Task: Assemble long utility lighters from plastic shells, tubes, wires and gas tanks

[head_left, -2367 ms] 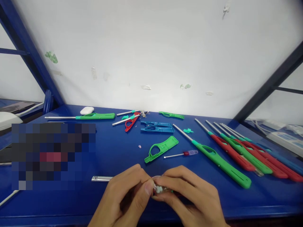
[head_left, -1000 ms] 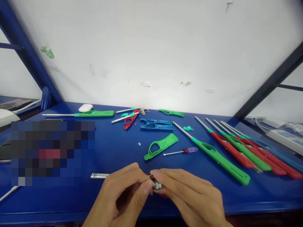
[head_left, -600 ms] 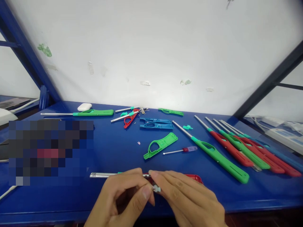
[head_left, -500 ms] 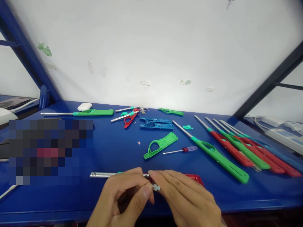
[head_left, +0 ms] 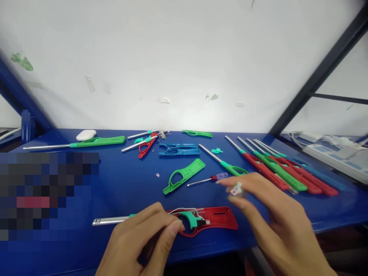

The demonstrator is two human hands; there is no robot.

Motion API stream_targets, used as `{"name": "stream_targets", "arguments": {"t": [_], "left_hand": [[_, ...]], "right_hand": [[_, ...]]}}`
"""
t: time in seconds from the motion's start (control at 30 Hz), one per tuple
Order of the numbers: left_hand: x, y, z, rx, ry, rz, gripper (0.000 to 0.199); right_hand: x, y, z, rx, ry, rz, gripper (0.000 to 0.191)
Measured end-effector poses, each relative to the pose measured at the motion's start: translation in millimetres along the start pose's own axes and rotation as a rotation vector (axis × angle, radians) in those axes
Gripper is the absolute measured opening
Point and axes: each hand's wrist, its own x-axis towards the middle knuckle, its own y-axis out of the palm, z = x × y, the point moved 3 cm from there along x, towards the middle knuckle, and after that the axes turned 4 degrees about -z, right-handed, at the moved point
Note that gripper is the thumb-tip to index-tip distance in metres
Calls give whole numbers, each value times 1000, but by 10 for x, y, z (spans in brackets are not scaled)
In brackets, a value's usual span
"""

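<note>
An opened red stick lighter (head_left: 225, 218) lies near the table's front edge, its metal tube (head_left: 110, 220) pointing left. A turquoise trigger (head_left: 192, 220) and white wires show inside the red shell. My left hand (head_left: 140, 237) is closed on the lighter just left of the trigger, thumb and fingertips together at the finger loop; its fingers cover part of the shell. To the right, my right hand (head_left: 276, 218) is raised above the table. Between its thumb and index finger it pinches a small whitish part (head_left: 236, 189), which is blurred.
Beyond my hands lie a green shell half (head_left: 185, 175), a screwdriver (head_left: 208, 179), blue shell halves (head_left: 179, 149) and a tiny pale piece (head_left: 157, 175). Several whole lighters (head_left: 276, 172) line the right side. A white case (head_left: 86, 135) sits back left, beside a green lighter (head_left: 100, 142).
My right hand has moved away from the lighter, up and right, carrying the small whitish part. This uncovers the trigger and wires. The view has turned right; my left hand stays at the lighter.
</note>
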Motion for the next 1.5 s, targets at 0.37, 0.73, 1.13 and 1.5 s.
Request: {"name": "stream_targets", "arguments": {"t": [0.37, 0.73, 1.13, 1.5], "left_hand": [[292, 258, -28, 188, 225, 128, 39], [243, 362, -64, 44, 167, 153, 27], [270, 429, -69, 60, 237, 61, 26], [246, 411, -92, 45, 255, 20, 28]], "right_hand": [[-118, 308, -326, 46, 205, 432, 25], [-89, 367, -269, 148, 22, 283, 28], [-178, 301, -259, 179, 316, 446, 39], [-180, 303, -283, 308, 317, 441, 7]]}}
